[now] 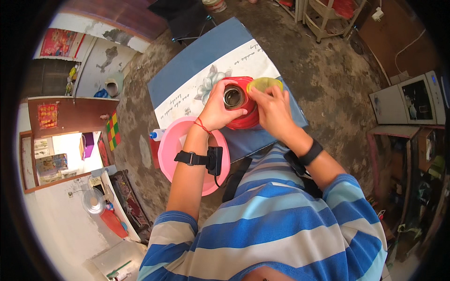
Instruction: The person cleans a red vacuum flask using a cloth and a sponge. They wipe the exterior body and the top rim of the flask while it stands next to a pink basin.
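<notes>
My left hand (218, 109) grips a red thermos flask (242, 121) around its round metal-rimmed mouth (233, 97). The mouth is uncovered and dark inside. Close by on the right, my right hand (272, 107) pinches a yellow-green translucent item (264, 84), perhaps a cloth or a lid; which one I cannot tell. It lies against the red body's upper right edge. Both hands are over a table with a blue and white cover (197, 58), printed with a flower and script. The flask's lower part is hidden.
Under my left forearm stands a pink plastic basin (168, 158), with a blue-capped white bottle (158, 135) beside it. A black folding chair (182, 21) is beyond the table. Plastic shelving (318, 21) stands at the far right, and a white appliance (404, 100) at the right.
</notes>
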Available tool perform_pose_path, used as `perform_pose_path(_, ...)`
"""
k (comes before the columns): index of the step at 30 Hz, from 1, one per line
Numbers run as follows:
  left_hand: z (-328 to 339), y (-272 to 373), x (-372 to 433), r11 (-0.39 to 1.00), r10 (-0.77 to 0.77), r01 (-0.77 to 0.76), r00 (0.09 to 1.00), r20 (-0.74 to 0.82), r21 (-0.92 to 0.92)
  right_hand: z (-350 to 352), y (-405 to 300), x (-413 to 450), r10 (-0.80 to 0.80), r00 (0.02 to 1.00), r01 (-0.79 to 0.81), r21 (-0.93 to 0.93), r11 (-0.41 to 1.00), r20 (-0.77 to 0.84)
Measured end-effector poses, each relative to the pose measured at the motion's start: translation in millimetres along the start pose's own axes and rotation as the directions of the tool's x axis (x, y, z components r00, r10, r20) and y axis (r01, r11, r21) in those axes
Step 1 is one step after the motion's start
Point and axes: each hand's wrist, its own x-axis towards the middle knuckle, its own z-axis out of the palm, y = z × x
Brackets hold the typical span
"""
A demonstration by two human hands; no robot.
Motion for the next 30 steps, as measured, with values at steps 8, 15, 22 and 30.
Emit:
perform_pose_path(8,-0.8,13.0,7.2,1.0,-0.006,0.006,1.0,0.026,0.02,16.3,17.9,38.1,0.079,0.997,-0.079,-0.015,0.997,-0.001)
perform_pose_path(15,0.7,2.8,1.5,1.0,0.003,-0.003,1.0,-0.023,0.006,-2.9,-4.0,-4.0,-0.01,1.0,0.01,-0.059,0.998,0.005)
perform_pose_path(22,-1.2,6.2,6.4,1.0,0.025,-0.025,1.0,0.011,0.012,24.3,45.4,59.7,0.166,0.979,-0.167,-0.007,0.986,0.118)
perform_pose_path(30,3.3,9.5,-2.0,0.981,0.052,-0.036,0.996,-0.079,0.193,0.6,15.5,51.8,0.427,0.799,-0.592,0.679,0.433,0.424)
